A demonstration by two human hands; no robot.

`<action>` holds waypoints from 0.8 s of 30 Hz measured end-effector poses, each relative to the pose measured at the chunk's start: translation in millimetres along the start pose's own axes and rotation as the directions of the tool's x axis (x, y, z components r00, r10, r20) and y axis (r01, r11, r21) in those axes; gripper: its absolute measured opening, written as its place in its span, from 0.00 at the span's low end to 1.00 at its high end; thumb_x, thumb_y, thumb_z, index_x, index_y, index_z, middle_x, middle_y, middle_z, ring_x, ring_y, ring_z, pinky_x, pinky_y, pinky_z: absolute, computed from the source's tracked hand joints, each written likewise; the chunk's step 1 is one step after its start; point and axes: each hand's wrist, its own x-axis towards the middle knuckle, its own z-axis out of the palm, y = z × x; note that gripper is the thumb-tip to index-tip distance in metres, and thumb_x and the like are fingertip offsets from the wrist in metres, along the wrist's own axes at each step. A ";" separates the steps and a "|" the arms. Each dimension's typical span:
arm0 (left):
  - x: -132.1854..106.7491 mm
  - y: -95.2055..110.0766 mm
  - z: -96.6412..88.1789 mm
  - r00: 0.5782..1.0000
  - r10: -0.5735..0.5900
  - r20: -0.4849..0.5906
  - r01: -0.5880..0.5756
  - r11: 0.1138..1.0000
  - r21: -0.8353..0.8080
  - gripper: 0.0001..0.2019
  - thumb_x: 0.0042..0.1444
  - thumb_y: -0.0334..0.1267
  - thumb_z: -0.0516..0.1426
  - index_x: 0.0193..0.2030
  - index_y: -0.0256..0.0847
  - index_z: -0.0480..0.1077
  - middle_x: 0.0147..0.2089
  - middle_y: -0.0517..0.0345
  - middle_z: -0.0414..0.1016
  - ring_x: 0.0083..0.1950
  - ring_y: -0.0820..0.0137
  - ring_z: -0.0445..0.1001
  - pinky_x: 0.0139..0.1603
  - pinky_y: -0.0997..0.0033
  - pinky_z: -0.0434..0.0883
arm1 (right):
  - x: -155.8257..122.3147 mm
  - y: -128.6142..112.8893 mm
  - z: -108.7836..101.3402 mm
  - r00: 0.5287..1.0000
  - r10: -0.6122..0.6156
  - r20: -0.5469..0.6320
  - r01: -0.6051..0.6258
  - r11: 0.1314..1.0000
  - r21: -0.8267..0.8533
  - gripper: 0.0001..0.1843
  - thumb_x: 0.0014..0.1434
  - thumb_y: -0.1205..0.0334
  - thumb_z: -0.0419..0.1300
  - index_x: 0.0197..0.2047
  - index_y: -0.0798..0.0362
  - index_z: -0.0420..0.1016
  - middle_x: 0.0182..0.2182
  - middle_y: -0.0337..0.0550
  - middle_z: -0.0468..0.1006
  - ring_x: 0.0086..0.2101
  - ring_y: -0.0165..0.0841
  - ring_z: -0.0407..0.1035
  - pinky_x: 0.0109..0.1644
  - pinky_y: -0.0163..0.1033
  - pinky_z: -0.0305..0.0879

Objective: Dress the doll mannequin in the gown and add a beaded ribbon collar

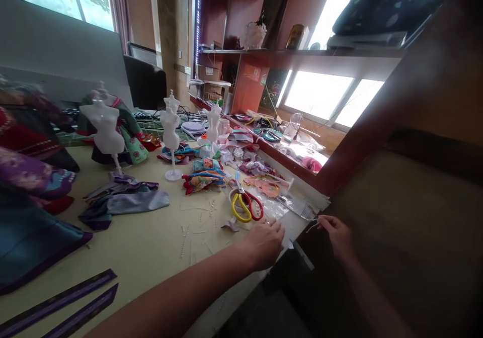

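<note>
My left hand (pixel 264 242) rests by the table's right edge with its fingers bent and pressed together beside a clear plastic bag (pixel 277 208); what lies under its fingertips is hidden. Just beyond that hand lie scissors (pixel 241 204) with one yellow and one red handle. Past the table edge, my right hand (pixel 337 235) pinches a thin white strand (pixel 312 226) between thumb and fingers. Close to its fingertips, the tines of a metal fork (pixel 306 211) point toward it. Strips of small beads (pixel 184 241) are scattered on the pale table top left of my left hand.
Three white mannequin stands (pixel 101 127), (pixel 171 127), (pixel 213 121) rise from the table (pixel 151 247). Folded cloth (pixel 138 202) and doll-sized garments (pixel 206 177) lie around them. Two purple strips (pixel 60 303) are at front left. A red wooden frame (pixel 328 167) borders the right side.
</note>
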 end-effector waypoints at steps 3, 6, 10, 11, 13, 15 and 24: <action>44.0 -1.3 16.1 1.000 0.019 0.005 -0.019 0.999 -0.027 0.20 0.59 0.34 0.45 0.57 0.29 0.55 0.60 0.38 0.59 0.62 0.57 0.55 0.59 0.55 0.55 | -2.7 -3.6 -2.3 1.000 -0.002 0.022 0.003 0.999 -0.042 0.17 0.39 0.51 0.64 0.29 0.56 0.76 0.18 0.39 0.73 0.23 0.33 0.67 0.29 0.35 0.62; 81.3 -3.6 30.7 0.999 0.039 0.029 -0.037 0.997 -0.068 0.24 0.56 0.30 0.45 0.60 0.29 0.49 0.63 0.39 0.54 0.64 0.59 0.51 0.61 0.57 0.52 | -4.5 -4.2 -5.6 0.999 -0.004 0.045 0.008 0.996 -0.089 0.16 0.39 0.52 0.64 0.29 0.55 0.76 0.19 0.39 0.74 0.24 0.34 0.68 0.30 0.36 0.62; 118.2 -7.3 48.7 0.990 0.110 0.093 -0.097 0.986 -0.135 0.29 0.52 0.32 0.49 0.61 0.33 0.45 0.64 0.46 0.55 0.64 0.63 0.54 0.61 0.61 0.53 | -8.1 0.5 -9.8 0.996 -0.019 0.091 0.032 0.989 -0.147 0.15 0.41 0.52 0.63 0.29 0.54 0.77 0.24 0.42 0.77 0.28 0.36 0.70 0.33 0.36 0.64; 124.5 -8.3 52.7 0.987 0.121 0.107 -0.104 0.983 -0.150 0.30 0.52 0.33 0.49 0.62 0.33 0.44 0.63 0.46 0.57 0.62 0.64 0.57 0.60 0.62 0.55 | -9.6 2.1 -10.6 0.994 -0.031 0.106 0.048 0.985 -0.166 0.15 0.42 0.51 0.63 0.29 0.53 0.77 0.26 0.42 0.77 0.29 0.37 0.70 0.34 0.36 0.64; 133.1 -10.8 59.6 0.984 0.125 0.130 -0.102 0.980 -0.171 0.31 0.52 0.34 0.49 0.62 0.31 0.43 0.59 0.45 0.62 0.58 0.64 0.63 0.58 0.62 0.57 | -12.9 6.0 -11.7 0.989 -0.060 0.137 0.087 0.974 -0.208 0.14 0.44 0.51 0.62 0.29 0.53 0.77 0.28 0.43 0.78 0.31 0.38 0.71 0.34 0.36 0.65; 136.5 -14.0 64.9 0.983 0.119 0.140 -0.092 0.979 -0.183 0.32 0.51 0.32 0.49 0.62 0.31 0.42 0.60 0.44 0.62 0.56 0.64 0.65 0.58 0.61 0.57 | -16.3 10.5 -12.3 0.983 -0.088 0.162 0.126 0.962 -0.241 0.14 0.46 0.50 0.61 0.29 0.52 0.76 0.28 0.42 0.78 0.31 0.38 0.71 0.33 0.36 0.65; 136.9 -19.6 76.0 0.991 0.065 0.116 -0.040 0.977 -0.208 0.34 0.52 0.32 0.49 0.64 0.32 0.40 0.60 0.45 0.61 0.59 0.62 0.62 0.61 0.63 0.53 | -27.3 14.9 -10.1 0.944 -0.209 0.256 0.282 0.912 -0.296 0.13 0.52 0.50 0.57 0.29 0.50 0.73 0.28 0.41 0.76 0.30 0.36 0.69 0.35 0.35 0.64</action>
